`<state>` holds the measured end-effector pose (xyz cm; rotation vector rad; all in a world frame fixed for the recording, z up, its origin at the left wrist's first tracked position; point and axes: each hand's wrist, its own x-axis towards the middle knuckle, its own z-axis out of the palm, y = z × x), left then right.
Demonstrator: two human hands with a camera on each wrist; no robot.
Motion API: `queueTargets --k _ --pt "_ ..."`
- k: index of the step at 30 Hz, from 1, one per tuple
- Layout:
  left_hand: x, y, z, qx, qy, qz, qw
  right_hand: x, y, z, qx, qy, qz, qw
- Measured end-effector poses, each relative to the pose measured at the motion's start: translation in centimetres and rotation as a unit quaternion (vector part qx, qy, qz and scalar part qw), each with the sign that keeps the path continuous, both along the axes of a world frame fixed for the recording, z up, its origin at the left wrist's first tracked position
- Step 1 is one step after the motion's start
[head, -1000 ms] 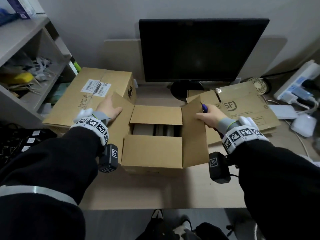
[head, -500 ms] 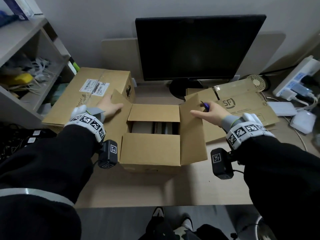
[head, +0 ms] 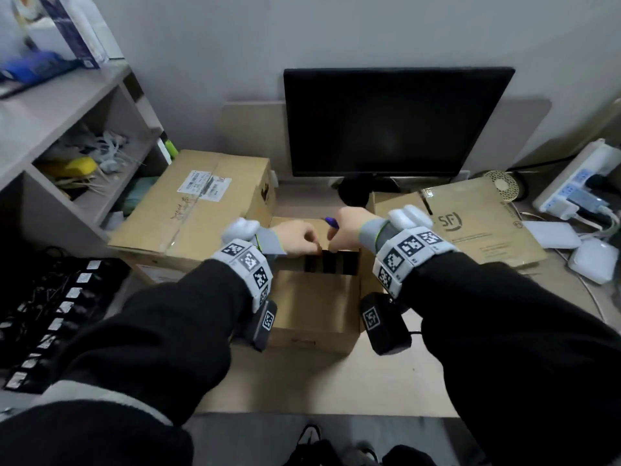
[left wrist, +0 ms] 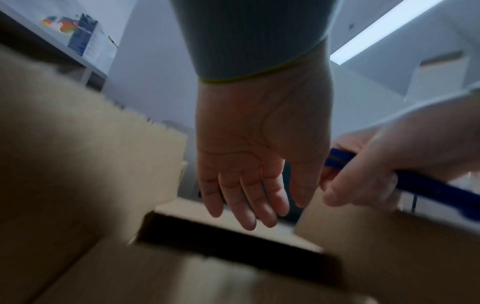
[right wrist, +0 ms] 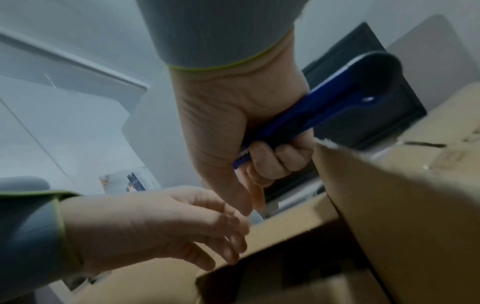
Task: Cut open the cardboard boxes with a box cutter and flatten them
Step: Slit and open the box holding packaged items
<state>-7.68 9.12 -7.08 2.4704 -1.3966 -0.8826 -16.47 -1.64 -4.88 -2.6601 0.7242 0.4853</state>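
- The open box stands on the desk near its front edge, with both hands over its far flap.
- The left hand reaches to that far flap; the left wrist view shows its fingers straight and together, nothing held, just above the dark opening.
- The right hand has its fingers curled round the blue cutter; the head view shows only a short blue tip beside the hand.
- The right wrist view shows what the head view hides: the cutter lies across the palm with its rounded end sticking out toward the monitor, and the box's right flap stands up close beside the hand.
- Whether the blade is out, I cannot tell.
- A sealed box sits at the desk's left edge, touching the open box; it carries a white shipping label with barcodes, too small to read, and dark handwriting along the tape.
- A flattened box lies toward the right edge, printed with "SF" in a curved logo; the lines below it are unreadable.
- A dark monitor stands at the back edge.
- A white power strip with plugs sits at the back right corner, white adapters just in front of it.
- A shelf stands left of the desk.
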Motion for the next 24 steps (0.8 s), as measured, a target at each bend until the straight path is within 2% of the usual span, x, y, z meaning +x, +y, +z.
queueTargets --k 3,6,11,15,19,24 --pt "-0.7 1.0 -2.6 0.057 0.033 -0.013 0.998 -0.6 0.2 -2.2 -0.013 0.074 -0.012 0.997" --pt "-1.4 2.2 -4.0 0.1 0.046 -0.034 0.993 -1.9 0.0 -3.5 -0.01 0.102 -0.025 0.994" --pt "-1.8 1.7 -1.7 0.112 0.035 -0.081 0.99 -3.1 -0.9 -4.0 0.021 0.08 -0.051 0.995" --pt "-2.3 0.9 -0.3 0.108 -0.026 -0.131 0.985 -4.0 -1.4 -3.7 0.052 0.054 -0.063 0.995" --pt "-2.4 1.3 -0.4 0.073 -0.072 -0.115 0.988 -5.4 -2.0 -3.4 0.096 -0.008 -0.089 0.991" --pt "-2.9 2.1 -0.7 0.051 -0.066 -0.098 0.992 -5.5 -2.6 -3.7 0.11 -0.03 -0.13 0.985"
